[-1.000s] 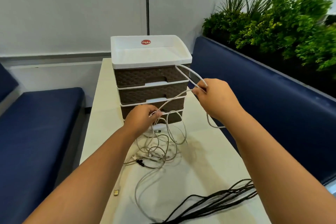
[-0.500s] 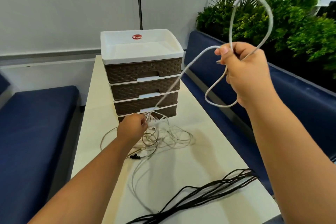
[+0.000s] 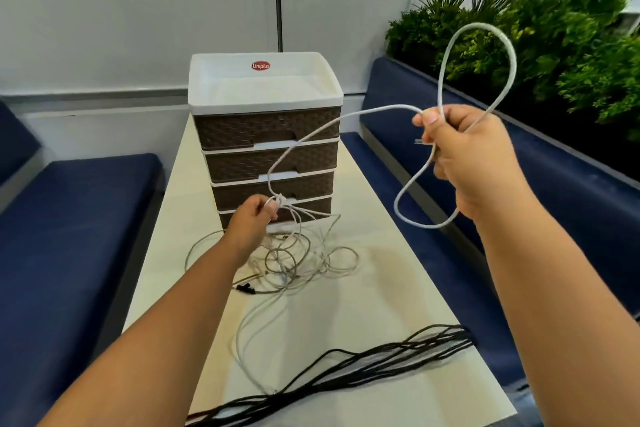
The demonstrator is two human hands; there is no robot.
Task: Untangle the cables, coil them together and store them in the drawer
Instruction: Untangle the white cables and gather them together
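The white cable (image 3: 363, 116) runs as one long strand from the lower middle of the frame up to the right, and that slanted line is what the next pull seems to depend on. Its upper end is gathered in the right hand (image 3: 471, 152), raised at middle right with fingers curled tight around two loops, one standing above the fist and one hanging below. Its lower end disappears into the left hand (image 3: 256, 218), which sits low in front of the drawer unit (image 3: 266, 135) and pinches a bunch of strands between thumb and fingertips. Under that hand, in the centre of the frame, the tangle (image 3: 298, 260) of pale cables lies loose on the desk (image 3: 363, 295), just in front of the bottom drawer. The left hand is the nearer one to the knot; the right hand is well apart from it. A bundle of black cables (image 3: 363, 364) lies apart along the lower edge. All the drawers look closed, so coiling and storing likely remain.
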